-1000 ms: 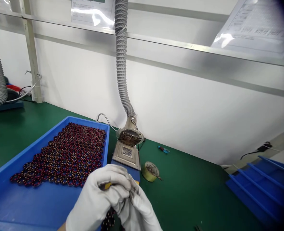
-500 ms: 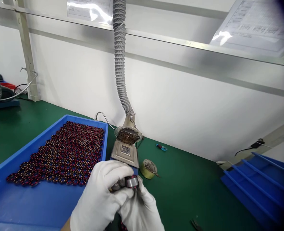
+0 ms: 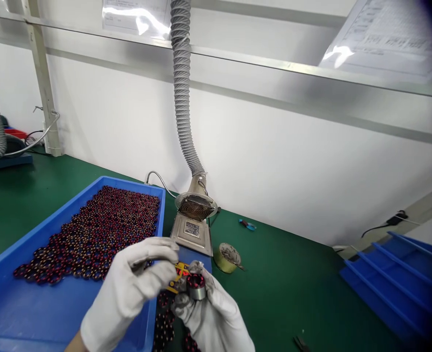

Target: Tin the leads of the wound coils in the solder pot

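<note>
Pinching a silver-rimmed, red-wound round coil (image 3: 196, 286) are left hand (image 3: 131, 286) and right hand (image 3: 216, 318).

Matt white knitted cloth covers the left hand (image 3: 135, 286) and the right hand (image 3: 216, 320). The small round part with a shiny grey metal rim (image 3: 196, 288) has glossy dark red windings, like the dark red wound coils (image 3: 102, 230) in the smooth blue plastic tray (image 3: 54, 313). The small yellow piece (image 3: 180, 272) looks like plastic. The green bench mat (image 3: 292, 293) is matt, the grey ribbed hose (image 3: 182, 98) is dull, and the square metal unit (image 3: 192, 230) has a brushed sheen.
</note>
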Motion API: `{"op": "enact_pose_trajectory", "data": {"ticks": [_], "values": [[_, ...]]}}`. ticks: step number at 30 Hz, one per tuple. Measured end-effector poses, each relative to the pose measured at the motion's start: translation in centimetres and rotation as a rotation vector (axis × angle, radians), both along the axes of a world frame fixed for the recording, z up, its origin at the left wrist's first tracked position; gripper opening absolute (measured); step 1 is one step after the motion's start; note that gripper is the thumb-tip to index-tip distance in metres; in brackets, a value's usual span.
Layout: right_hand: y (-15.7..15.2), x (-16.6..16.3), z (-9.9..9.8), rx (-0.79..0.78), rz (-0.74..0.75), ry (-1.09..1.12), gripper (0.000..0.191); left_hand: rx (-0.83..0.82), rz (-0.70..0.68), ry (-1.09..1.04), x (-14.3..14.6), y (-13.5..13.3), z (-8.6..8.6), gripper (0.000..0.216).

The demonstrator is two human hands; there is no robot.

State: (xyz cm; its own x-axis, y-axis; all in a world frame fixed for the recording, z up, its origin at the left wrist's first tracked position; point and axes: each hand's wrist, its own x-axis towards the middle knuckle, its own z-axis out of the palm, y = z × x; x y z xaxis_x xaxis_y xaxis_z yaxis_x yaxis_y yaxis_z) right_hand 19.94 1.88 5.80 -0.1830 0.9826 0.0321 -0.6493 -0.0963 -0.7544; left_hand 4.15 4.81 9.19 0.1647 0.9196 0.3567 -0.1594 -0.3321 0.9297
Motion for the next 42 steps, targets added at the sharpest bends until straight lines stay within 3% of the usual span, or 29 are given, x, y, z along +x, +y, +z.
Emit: {"op": "enact_pose_trajectory", "data": {"ticks": [3, 5, 11, 15, 18, 21, 23, 29, 32, 35, 38, 40, 42], "values": [[0.3, 0.2, -0.4, 0.012, 0.011, -0.016, 0.039, -0.068, -0.163, 0.16, 0.3, -0.3, 0.7, 0.023], [0.7, 0.5, -0.7, 0.002, 0.015, -0.032, 0.04, -0.057, -0.199, 0.099, 0.8, -0.4, 0.7, 0.022], [2.9, 1.6, -0.6, -0.095, 0.102, -0.072, 0.01, -0.014, -0.201, -0.156, 1.4, -0.7, -0.4, 0.019], [3.0, 1.8, -1.1, -0.118, 0.126, -0.077, 0.016, -0.124, -0.043, -0.373, 0.5, -0.7, -0.1, 0.015], [2.0, 1.4, -1.9, -0.021, -0.018, -0.032, 0.029, -0.176, 0.006, -0.213, 0.1, -0.8, 0.6, 0.016], [1.6, 1.1, -2.4, 0.067, -0.169, -0.048, 0.037, -0.184, -0.156, 0.054, 0.5, -0.8, 1.1, 0.024], [2.0, 1.1, -2.4, 0.084, -0.206, -0.083, 0.035, -0.119, -0.195, 0.076, 0.9, -0.9, 1.1, 0.024], [2.4, -0.2, -1.7, 0.173, -0.595, -0.206, 0.021, 0.185, 0.041, -0.039, 0.6, -1.5, 0.7, 0.021], [1.1, -1.9, -1.0, 0.318, -0.821, -0.324, 0.025, 0.06, 0.108, -0.054, 0.5, -1.1, 0.8, 0.02], [0.1, -3.3, -1.1, 0.587, -1.149, -0.599, 0.027, -0.193, -0.11, -0.054, 1.6, -0.4, 0.9, 0.037], [0.0, -3.6, -2.0, 0.758, -1.144, -0.824, 0.037, -0.318, -0.327, -0.176, 3.0, 0.1, 0.4, 0.028], [0.2, -3.5, -2.6, 0.825, -1.117, -0.889, 0.042, -0.362, -0.291, -0.295, 3.6, 0.2, -0.2, 0.018], [0.4, -3.5, -2.8, 0.834, -1.18, -0.881, 0.039, -0.389, -0.172, -0.372, 3.6, 0.1, -0.6, 0.015]]}}
